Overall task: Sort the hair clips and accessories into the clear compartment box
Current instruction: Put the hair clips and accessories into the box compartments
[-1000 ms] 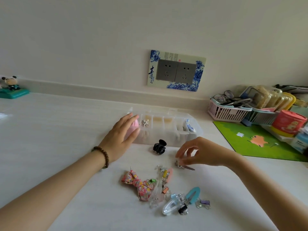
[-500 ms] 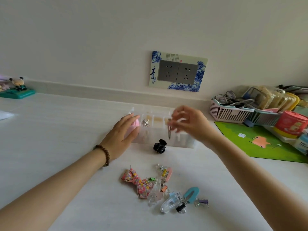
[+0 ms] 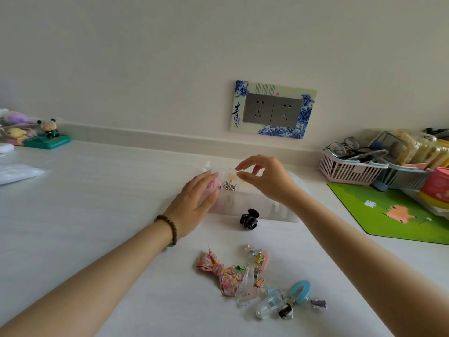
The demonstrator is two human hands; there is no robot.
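A: Clear compartment box (image 3: 255, 207) at worktop (image 3: 97, 215) centre; left hand (image 3: 194, 203) flat on its left end, fingers together.
B: Right hand (image 3: 264, 178)?
A: Above box, fingers apart, nothing held. Loose clips (image 3: 262, 283) near; black claw clip (image 3: 249, 219) beside box.

A claw clip (image 3: 249, 219) lies just before the compartment box (image 3: 255, 206), clip pile (image 3: 262, 280) nearer still.

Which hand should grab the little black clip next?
Probably the right hand: it hovers open and empty over the clear box, just behind the black claw clip. The left hand rests against the box.
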